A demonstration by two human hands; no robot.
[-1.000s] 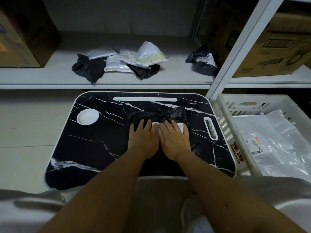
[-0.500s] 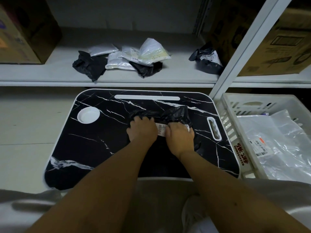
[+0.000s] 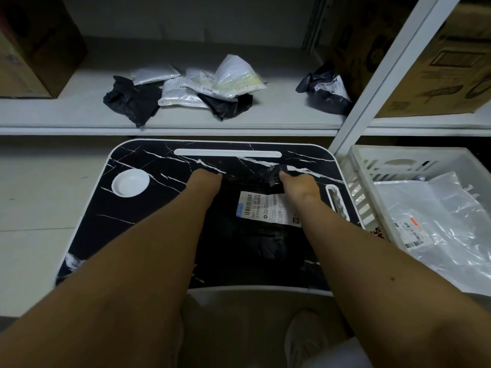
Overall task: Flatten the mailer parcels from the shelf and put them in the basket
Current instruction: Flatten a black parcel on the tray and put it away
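Note:
A black mailer (image 3: 247, 243) with a white shipping label lies spread on the black marble-patterned lap desk (image 3: 119, 221). My left hand (image 3: 206, 181) has curled fingers at the mailer's far left corner. My right hand (image 3: 299, 187) grips the crumpled far right corner. Several more black and white mailers (image 3: 186, 94) lie in a heap on the white shelf (image 3: 79, 112) beyond the desk, and another black mailer (image 3: 325, 91) lies by the shelf post. The white slatted basket (image 3: 398, 154) stands to the right of the desk and holds flattened clear and white mailers (image 3: 438, 224).
A white shelf post (image 3: 372, 88) rises between the desk and the basket. Cardboard boxes stand on the shelf at far left (image 3: 34, 49) and far right (image 3: 446, 73). A round white cup recess (image 3: 130, 183) sits in the desk's left part.
My hands went from pressing flat side by side on the mailer, to gripping it, to moving apart and forward. The mailer now lies stretched out with its label uncovered.

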